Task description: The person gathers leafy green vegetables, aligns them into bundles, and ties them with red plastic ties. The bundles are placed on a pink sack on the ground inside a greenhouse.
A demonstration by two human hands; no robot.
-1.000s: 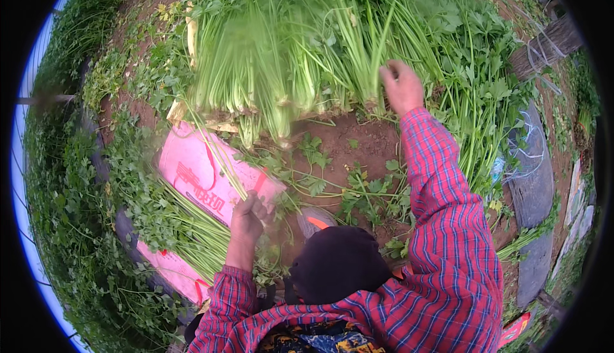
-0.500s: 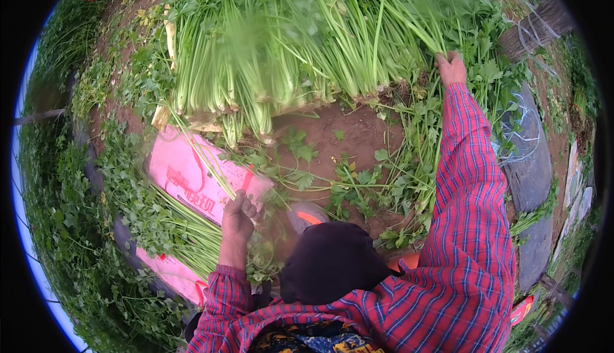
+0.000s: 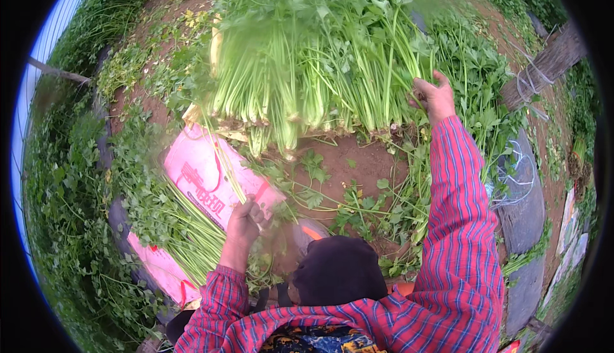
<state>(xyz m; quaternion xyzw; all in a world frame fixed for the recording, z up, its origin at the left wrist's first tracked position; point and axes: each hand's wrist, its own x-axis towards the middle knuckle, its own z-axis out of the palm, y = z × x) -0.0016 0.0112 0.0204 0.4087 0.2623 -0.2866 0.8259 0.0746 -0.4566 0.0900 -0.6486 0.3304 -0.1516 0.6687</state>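
While the left hand [image 3: 245, 220] is gripping stems [image 3: 224, 167] over the pink sack [image 3: 198, 180], their leaves pointing down-left; the right hand [image 3: 435, 97] is grasping the pile's [image 3: 307, 78] right edge.

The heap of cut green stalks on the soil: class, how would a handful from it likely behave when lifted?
Probably floppy: the stalks are long and thin with leafy tops. Likely light in a handful, as the right hand reaches into them alone. Loose stems may slip out, since the heap shows no ties.
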